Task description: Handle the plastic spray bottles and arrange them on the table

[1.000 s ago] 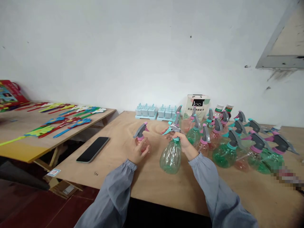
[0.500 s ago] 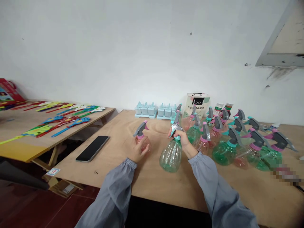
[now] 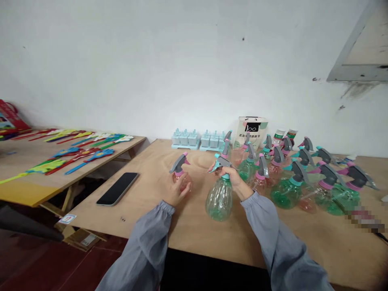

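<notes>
My left hand (image 3: 178, 190) is wrapped round a pink spray bottle (image 3: 185, 182) with a grey and pink nozzle, upright on the wooden table (image 3: 145, 194). To its right, my right hand (image 3: 232, 177) grips a green spray bottle (image 3: 218, 200) by the neck, just under its grey and turquoise trigger head. That bottle is slightly tilted and its nozzle points left; whether its base touches the table I cannot tell. Several more green and pink spray bottles (image 3: 286, 194) stand close together right of my right hand.
A black phone (image 3: 118, 188) lies on the left of the table. Pale blue mould trays (image 3: 184, 138) and a printed paper bag (image 3: 250, 132) are by the wall. Colourful hand-shaped toys (image 3: 87, 159) cover another table (image 3: 33, 190) at the left. A blurred patch (image 3: 365, 219) lies at right.
The green bottle in my right hand has turned slightly more upright, and its nozzle has swung further left. My left hand keeps its hold on the pink bottle.
</notes>
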The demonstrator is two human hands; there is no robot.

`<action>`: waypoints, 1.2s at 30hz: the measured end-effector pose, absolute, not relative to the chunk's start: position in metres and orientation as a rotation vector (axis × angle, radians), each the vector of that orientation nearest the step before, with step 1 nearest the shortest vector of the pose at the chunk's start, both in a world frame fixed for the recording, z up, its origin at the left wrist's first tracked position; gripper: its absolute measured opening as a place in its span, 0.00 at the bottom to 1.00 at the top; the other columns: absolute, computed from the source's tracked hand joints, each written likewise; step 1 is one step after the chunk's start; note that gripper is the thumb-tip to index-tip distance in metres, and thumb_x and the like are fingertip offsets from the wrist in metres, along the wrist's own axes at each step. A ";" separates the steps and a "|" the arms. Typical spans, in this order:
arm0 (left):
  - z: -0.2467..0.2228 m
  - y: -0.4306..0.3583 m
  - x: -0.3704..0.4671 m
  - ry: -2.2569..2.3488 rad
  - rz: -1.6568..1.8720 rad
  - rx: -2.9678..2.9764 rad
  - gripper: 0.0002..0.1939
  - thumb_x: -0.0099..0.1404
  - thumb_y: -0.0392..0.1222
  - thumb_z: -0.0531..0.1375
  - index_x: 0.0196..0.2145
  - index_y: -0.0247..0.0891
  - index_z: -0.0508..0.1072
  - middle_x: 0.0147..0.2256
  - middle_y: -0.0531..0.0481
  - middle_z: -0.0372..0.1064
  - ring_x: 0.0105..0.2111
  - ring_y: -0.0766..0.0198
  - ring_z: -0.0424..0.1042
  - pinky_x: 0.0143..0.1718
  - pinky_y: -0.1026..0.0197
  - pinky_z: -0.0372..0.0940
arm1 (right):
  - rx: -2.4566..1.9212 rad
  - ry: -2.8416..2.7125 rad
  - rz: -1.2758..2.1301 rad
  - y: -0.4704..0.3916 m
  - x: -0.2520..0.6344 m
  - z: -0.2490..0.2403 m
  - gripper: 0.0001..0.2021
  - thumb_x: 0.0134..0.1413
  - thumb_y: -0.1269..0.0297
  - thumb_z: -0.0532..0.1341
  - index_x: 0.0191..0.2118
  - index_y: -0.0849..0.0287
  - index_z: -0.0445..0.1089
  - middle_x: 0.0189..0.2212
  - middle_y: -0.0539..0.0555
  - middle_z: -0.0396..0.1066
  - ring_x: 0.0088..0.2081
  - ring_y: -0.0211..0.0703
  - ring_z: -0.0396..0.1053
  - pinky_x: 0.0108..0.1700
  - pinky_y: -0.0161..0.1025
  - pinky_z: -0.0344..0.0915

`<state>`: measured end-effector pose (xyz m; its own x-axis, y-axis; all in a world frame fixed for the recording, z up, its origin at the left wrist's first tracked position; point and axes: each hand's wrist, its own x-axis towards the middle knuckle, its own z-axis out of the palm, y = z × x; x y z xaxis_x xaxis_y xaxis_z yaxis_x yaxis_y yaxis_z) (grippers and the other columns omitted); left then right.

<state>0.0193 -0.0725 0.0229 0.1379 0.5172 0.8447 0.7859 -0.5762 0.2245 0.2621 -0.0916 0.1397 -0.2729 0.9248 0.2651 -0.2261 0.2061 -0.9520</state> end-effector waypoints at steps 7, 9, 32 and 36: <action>0.027 -0.075 0.020 -1.286 -1.368 -2.112 0.18 0.65 0.46 0.58 0.50 0.37 0.75 0.52 0.35 0.62 0.51 0.49 0.68 0.53 0.47 0.66 | -0.731 -1.368 1.195 -0.093 0.258 0.139 0.17 0.27 0.63 0.54 0.29 0.55 0.74 0.30 0.54 0.77 0.41 0.53 0.73 0.44 0.46 0.67; 0.029 -0.076 0.020 -1.310 -1.354 -2.113 0.18 0.65 0.47 0.58 0.49 0.37 0.75 0.52 0.35 0.63 0.51 0.48 0.68 0.53 0.47 0.66 | -0.740 -1.373 1.199 -0.094 0.257 0.139 0.17 0.27 0.63 0.54 0.29 0.55 0.74 0.30 0.54 0.77 0.41 0.53 0.73 0.44 0.46 0.67; 0.021 -0.070 0.020 -1.197 -1.444 -2.120 0.20 0.65 0.45 0.59 0.54 0.40 0.70 0.56 0.36 0.60 0.54 0.48 0.68 0.55 0.45 0.67 | -1.058 -1.447 0.398 -0.116 0.292 0.122 0.17 0.53 0.55 0.62 0.47 0.53 0.61 0.42 0.54 0.68 0.41 0.46 0.67 0.50 0.47 0.64; 0.014 -0.067 0.021 -1.004 -1.606 -2.097 0.24 0.63 0.47 0.61 0.55 0.41 0.63 0.54 0.36 0.62 0.56 0.47 0.68 0.55 0.40 0.66 | -1.037 -1.491 0.289 -0.109 0.293 0.107 0.20 0.52 0.56 0.63 0.48 0.54 0.59 0.46 0.57 0.67 0.47 0.49 0.67 0.54 0.49 0.63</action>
